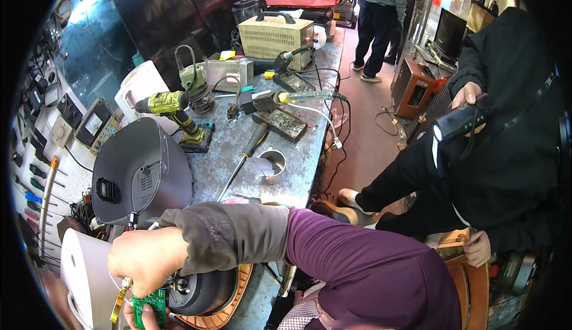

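Observation:
My right arm, in a purple sleeve with a grey cuff, reaches across from the lower right. My right hand (pixel 146 260) is closed, its fingertips pinching a slim yellow piece with a metallic end (pixel 118 304); its exact kind is unclear. Just below, my left hand (pixel 146 319) grips a small green circuit board (pixel 151 304) at the lower edge, most of that hand being cut off. Beside the board is a round black appliance part (pixel 205 294) with an orange rim (pixel 235 302), partly covered by my right forearm. A large grey housing (pixel 143 172) lies tilted beyond my right hand.
On the workbench (pixel 223 133) are a cordless drill (pixel 173 109), a long screwdriver (pixel 253 145), a metal cup (pixel 275 164), a soldering iron stand (pixel 283 123) and a beige power unit (pixel 277 37). A white cylindrical housing (pixel 89 276) stands left. A person in black (pixel 500 127) sits at right holding a lit lamp (pixel 457 123).

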Motion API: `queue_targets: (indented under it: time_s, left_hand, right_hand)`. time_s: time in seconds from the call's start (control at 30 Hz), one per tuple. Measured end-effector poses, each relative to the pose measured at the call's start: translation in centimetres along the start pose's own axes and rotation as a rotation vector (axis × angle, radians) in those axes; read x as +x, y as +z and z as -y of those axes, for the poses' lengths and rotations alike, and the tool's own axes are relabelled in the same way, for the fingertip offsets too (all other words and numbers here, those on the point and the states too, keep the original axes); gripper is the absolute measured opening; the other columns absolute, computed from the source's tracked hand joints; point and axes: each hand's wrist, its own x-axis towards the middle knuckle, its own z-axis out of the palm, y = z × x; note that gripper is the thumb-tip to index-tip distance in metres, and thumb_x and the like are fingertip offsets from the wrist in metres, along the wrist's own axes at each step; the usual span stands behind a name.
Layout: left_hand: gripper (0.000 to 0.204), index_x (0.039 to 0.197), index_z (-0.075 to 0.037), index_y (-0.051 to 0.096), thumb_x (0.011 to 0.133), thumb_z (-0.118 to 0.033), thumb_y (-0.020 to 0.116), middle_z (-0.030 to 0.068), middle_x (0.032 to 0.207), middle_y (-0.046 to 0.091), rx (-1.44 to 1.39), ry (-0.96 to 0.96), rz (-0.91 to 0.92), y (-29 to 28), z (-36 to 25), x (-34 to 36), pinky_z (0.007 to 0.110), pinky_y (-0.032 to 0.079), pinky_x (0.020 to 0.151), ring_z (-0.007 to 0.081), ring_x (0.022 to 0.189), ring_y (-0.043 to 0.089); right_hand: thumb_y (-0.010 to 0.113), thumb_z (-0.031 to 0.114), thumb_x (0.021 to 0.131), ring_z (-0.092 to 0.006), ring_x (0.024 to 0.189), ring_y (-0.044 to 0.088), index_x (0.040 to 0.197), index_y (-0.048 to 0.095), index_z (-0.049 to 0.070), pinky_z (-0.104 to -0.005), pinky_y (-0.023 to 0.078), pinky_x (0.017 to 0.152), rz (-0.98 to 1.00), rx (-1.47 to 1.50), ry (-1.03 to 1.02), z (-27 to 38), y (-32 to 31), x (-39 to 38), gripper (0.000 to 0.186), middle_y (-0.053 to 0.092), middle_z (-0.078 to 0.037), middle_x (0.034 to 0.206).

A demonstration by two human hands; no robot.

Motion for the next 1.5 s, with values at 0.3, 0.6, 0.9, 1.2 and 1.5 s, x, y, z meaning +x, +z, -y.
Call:
queue_targets:
  time_s: [0.3,0.6,0.9,1.2,1.5]
  left_hand:
    - [0.055,0.146,-0.002,0.053,0.094,-0.009,0.069,0.0123,0.126,0.067,0.015,0.008,-0.01,0.2,0.0,-0.1,0.031,0.057,0.071,0.0223,0.1,0.07]
    - [0.06,0.152,-0.004,0.049,0.095,-0.008,0.067,0.0107,0.13,0.065,0.05,0.076,-0.07,-0.5,-0.9,-2.0,0.027,0.058,0.066,0.0199,0.099,0.07]
    - [0.057,0.134,0.001,0.065,0.082,-0.001,0.088,0.0083,0.121,0.074,0.038,0.169,0.069,1.1,-3.0,-1.6,0.034,0.056,0.102,0.0174,0.111,0.071]
    - [0.034,0.125,0.003,0.066,0.098,-0.013,0.079,0.0114,0.118,0.073,0.02,0.006,0.16,0.4,-2.9,-1.1,0.032,0.06,0.097,0.0162,0.105,0.072]
    - [0.037,0.118,0.001,0.069,0.085,0.005,0.084,0.013,0.119,0.073,-0.003,0.073,0.165,-0.6,-1.1,-0.4,0.036,0.058,0.101,0.0188,0.11,0.071]
  right_hand:
    - [0.078,0.025,0.067,-0.0396,0.072,0.073,0.081,0.08,0.0,-0.0459,0.059,0.067,0.007,-0.045,0.051,0.2,-0.1,-0.1,0.028,0.071,-0.022,0.072]
    - [0.08,0.039,0.082,-0.0381,0.074,0.075,0.096,0.081,0.009,-0.0462,0.058,0.065,-0.005,0.083,0.043,1.1,-1.2,0.2,0.033,0.074,-0.018,0.077]
    - [0.093,0.006,0.069,-0.0223,0.062,0.066,0.101,0.077,-0.004,-0.0306,0.047,0.054,0.001,-0.016,-0.472,1.7,-4.7,0.8,0.037,0.069,-0.011,0.075]
    - [0.094,0.011,0.07,-0.0191,0.06,0.059,0.103,0.075,-0.004,-0.0304,0.043,0.052,0.197,-0.179,-0.586,2.8,-7.1,-0.2,0.042,0.066,-0.011,0.076]
    - [0.094,0.011,0.071,-0.0187,0.06,0.06,0.103,0.075,-0.005,-0.0303,0.043,0.052,0.176,-0.208,-0.57,3.3,-7.6,-1.4,0.041,0.067,-0.011,0.078]
